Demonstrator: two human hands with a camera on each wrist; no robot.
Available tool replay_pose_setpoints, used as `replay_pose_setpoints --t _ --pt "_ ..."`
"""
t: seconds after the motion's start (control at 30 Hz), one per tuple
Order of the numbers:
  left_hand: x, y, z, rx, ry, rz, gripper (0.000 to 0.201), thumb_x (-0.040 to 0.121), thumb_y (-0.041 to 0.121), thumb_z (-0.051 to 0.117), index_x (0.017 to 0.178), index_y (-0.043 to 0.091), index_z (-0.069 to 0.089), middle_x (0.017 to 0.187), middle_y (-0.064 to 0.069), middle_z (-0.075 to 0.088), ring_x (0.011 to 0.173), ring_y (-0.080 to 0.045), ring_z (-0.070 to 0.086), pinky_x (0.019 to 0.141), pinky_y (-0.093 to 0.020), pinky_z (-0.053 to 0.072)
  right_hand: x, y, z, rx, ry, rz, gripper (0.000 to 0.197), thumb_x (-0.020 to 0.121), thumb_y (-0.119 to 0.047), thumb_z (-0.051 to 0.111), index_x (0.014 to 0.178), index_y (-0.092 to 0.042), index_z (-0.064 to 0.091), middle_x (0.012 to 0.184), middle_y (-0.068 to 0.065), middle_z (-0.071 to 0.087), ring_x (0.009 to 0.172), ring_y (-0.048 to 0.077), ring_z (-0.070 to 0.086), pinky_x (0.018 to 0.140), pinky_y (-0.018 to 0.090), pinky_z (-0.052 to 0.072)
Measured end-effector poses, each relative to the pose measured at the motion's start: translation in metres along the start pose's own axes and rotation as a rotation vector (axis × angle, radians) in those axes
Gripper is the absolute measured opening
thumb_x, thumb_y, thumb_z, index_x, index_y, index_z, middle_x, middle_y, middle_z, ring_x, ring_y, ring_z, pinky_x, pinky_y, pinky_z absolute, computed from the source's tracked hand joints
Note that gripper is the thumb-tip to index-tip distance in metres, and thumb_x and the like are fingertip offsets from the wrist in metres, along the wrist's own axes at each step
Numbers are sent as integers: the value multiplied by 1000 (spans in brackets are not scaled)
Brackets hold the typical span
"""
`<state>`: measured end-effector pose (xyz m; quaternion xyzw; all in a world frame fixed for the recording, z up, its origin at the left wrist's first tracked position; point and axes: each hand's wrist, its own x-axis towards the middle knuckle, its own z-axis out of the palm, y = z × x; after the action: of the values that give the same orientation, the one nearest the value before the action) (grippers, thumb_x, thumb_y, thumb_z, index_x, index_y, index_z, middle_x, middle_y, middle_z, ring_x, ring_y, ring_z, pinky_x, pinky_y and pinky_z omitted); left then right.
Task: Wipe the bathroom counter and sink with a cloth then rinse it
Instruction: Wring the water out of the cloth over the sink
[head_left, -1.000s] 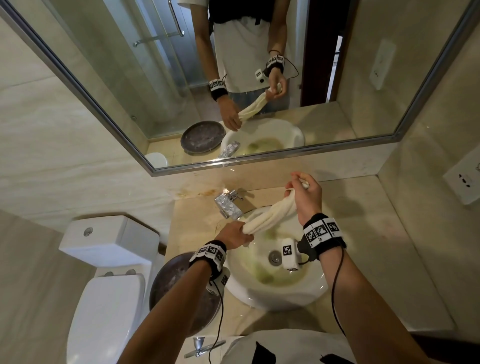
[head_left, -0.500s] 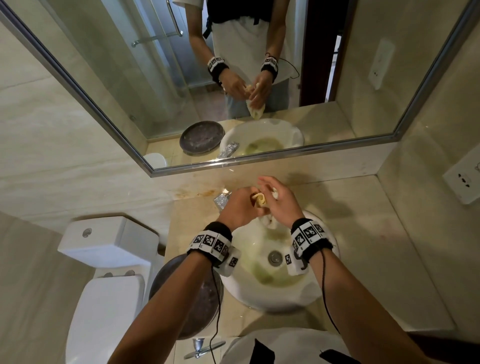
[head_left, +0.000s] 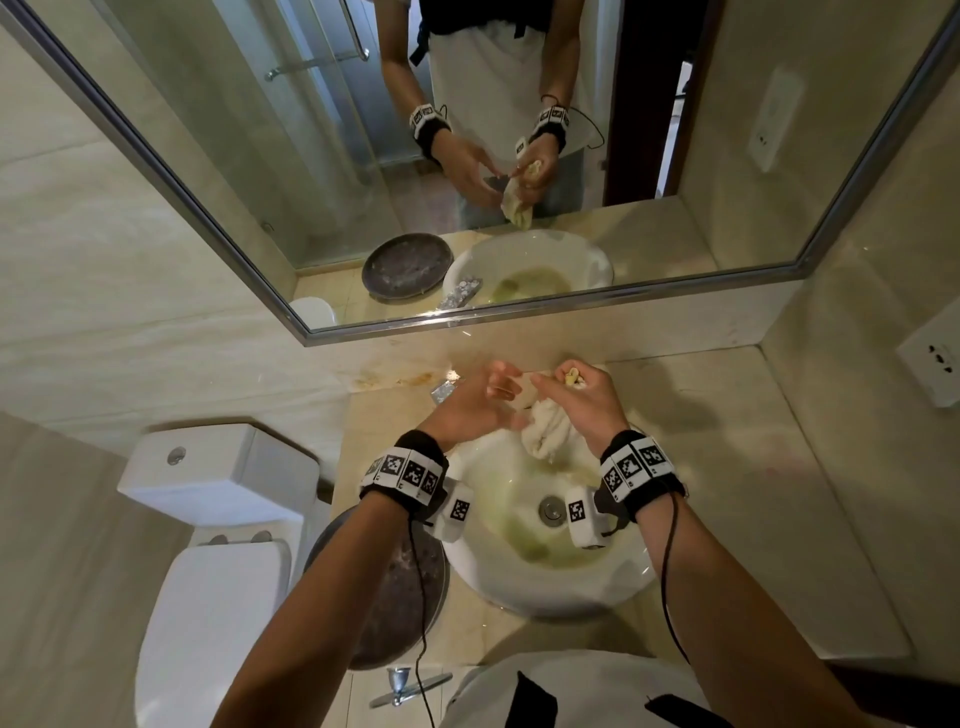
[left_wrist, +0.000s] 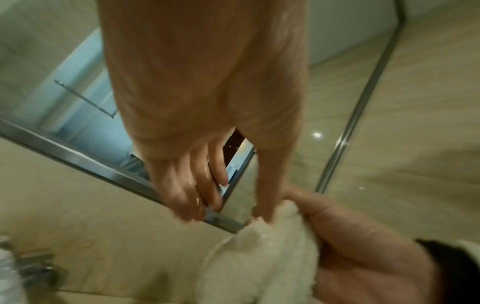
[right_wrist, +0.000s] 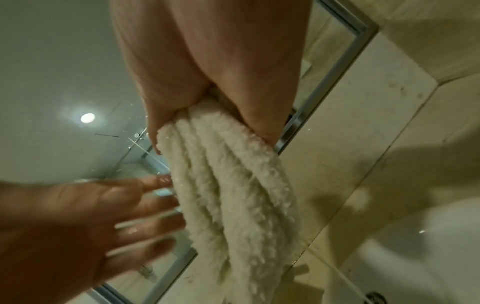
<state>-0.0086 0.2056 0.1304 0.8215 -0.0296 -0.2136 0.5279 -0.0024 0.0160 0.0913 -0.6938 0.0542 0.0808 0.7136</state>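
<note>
A bunched cream cloth (head_left: 546, 432) hangs over the back of the white sink (head_left: 550, 587), gripped at its top by my right hand (head_left: 582, 397). The right wrist view shows the cloth (right_wrist: 228, 185) squeezed into folds in that fist and dangling down. My left hand (head_left: 480, 402) is beside the cloth, fingers spread and straight, wet, holding nothing. In the left wrist view its fingers (left_wrist: 197, 185) are extended next to the cloth (left_wrist: 265, 257). The sink bowl holds yellowish stains around the drain (head_left: 550, 510). The beige counter (head_left: 727, 493) surrounds the sink.
A chrome faucet (head_left: 444, 391) stands behind the sink, partly hidden by my left hand. A dark round dish (head_left: 395, 597) sits on the counter's left. A white toilet (head_left: 208, 545) is further left. The mirror (head_left: 467, 156) is on the wall ahead, and a wall socket (head_left: 932, 358) is right.
The cloth was stretched between both hands, then bunched between them. Now my left hand has let go and opened, and the cloth hangs from my right hand alone.
</note>
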Motion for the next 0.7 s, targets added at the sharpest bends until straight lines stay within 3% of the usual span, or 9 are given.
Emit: replay_pose_setpoints --t 0.07,0.1,0.17,0.23,0.33,0.43,0.53,0.6,0.7 --pt "3 -12 1 196 -185 -101 82 66 32 90 136 20 48 136 0 53 127 -17 50 105 -34 45 -2 -1 -2 51 -84 26 30 77 -32 84 73 -25 55 82 11 72 78 26 68 86 48 56" --pt "3 -16 3 213 -253 -137 86 66 33 90 139 22 46 138 5 53 128 -13 49 107 -31 42 -4 -3 -3 133 -137 35 25 81 -25 83 80 -22 58 85 18 73 80 30 70 86 51 57" --pt "2 -19 8 162 -316 -162 76 70 25 89 135 23 50 129 8 60 119 -8 56 100 -24 44 -7 -8 -2 287 -220 39 20 87 -10 76 103 -11 63 83 19 70 79 31 68 79 45 57" --pt "2 -20 13 133 -305 -163 61 71 22 88 124 26 57 116 8 67 108 -8 62 90 -21 49 -10 -12 -1 323 -264 17 27 91 -7 72 115 -2 64 79 15 64 76 28 65 75 39 56" --pt "2 -25 22 131 -248 -149 59 66 27 91 116 27 59 106 9 69 101 -12 65 83 -20 50 -10 -9 2 290 -227 21 17 94 -18 70 91 -1 68 72 11 55 69 25 58 73 37 54" --pt "1 -31 35 242 -187 -106 60 62 36 91 112 27 60 103 6 68 96 -16 64 81 -25 52 -6 -2 7 302 -159 124 35 94 -32 70 72 -7 59 65 10 50 62 23 53 73 40 54" --pt "0 -38 46 329 -102 -69 55 64 37 89 109 24 63 104 3 69 94 -16 63 84 -31 54 -1 5 11 274 -71 225 43 89 -41 75 63 -13 56 59 8 51 59 24 51 77 46 53" --pt "0 -44 52 390 -34 -64 55 61 43 87 107 22 66 101 4 69 90 -16 64 83 -36 55 0 8 13 280 11 295 43 91 -37 73 61 -14 54 57 7 51 58 23 52 74 43 53" --pt "-1 -46 61 524 54 -68 54 61 49 84 104 23 63 97 3 68 87 -19 65 76 -34 53 1 12 15 307 116 377 42 97 -32 67 63 -11 53 56 7 52 57 24 54 67 37 54"
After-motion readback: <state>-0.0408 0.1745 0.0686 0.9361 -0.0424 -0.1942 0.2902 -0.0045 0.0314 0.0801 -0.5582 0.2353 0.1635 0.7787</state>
